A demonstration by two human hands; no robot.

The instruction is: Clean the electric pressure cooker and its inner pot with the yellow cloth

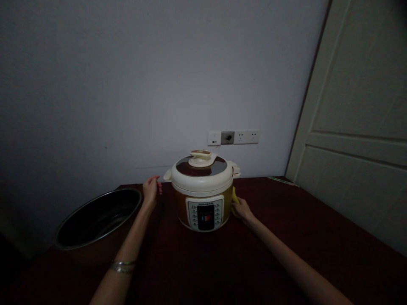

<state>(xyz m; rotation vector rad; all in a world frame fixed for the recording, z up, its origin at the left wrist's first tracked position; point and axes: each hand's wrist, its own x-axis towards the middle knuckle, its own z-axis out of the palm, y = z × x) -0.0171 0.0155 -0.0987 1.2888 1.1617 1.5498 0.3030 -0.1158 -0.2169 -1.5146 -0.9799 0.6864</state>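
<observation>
A cream and brown electric pressure cooker (203,190) stands in the middle of the dark red table, its lid on and its control panel facing me. My right hand (242,208) holds a yellow cloth (234,196) against the cooker's right side; part of the cloth is hidden behind the fingers. Just left of the cooker, below its left handle (167,175), my left hand (151,189) is raised with loosely bent fingers apart and nothing seen in them. A large dark inner pot (98,220) with a metal rim lies left of my left forearm.
Wall sockets (241,137) sit on the grey wall (152,84) behind the cooker. A pale panelled door (356,127) stands at the right. The dark red table (280,220) reaches back to the wall, with a thin strip (282,181) at its far right edge.
</observation>
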